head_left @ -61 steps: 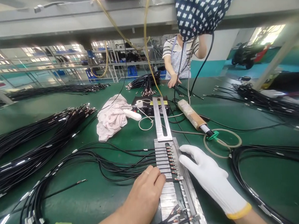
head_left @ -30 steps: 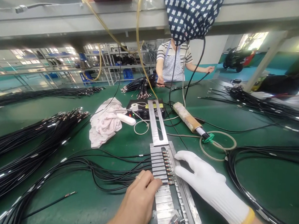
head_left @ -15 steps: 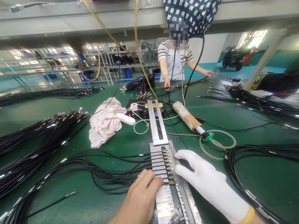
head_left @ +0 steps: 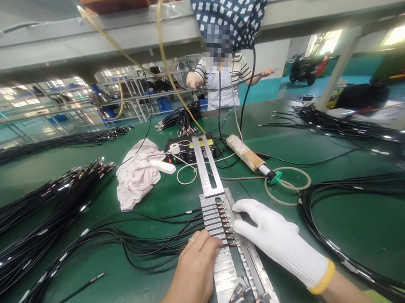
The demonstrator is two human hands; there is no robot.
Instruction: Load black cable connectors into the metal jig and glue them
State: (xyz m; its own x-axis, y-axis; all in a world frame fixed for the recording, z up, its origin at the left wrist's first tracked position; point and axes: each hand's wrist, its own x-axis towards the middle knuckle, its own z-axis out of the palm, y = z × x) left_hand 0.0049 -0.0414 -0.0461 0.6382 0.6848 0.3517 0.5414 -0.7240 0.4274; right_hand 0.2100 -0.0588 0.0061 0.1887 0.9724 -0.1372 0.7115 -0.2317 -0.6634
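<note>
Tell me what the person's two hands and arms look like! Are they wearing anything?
The right hand wears a white knitted glove with a yellow band at the wrist. The left hand is bare, with no glove. Both forearms are bare; no sleeves show.

Bright, even light falls from above — soft shadows only. Straight lines bend near the edges; far windows glow white and blurry.
</note>
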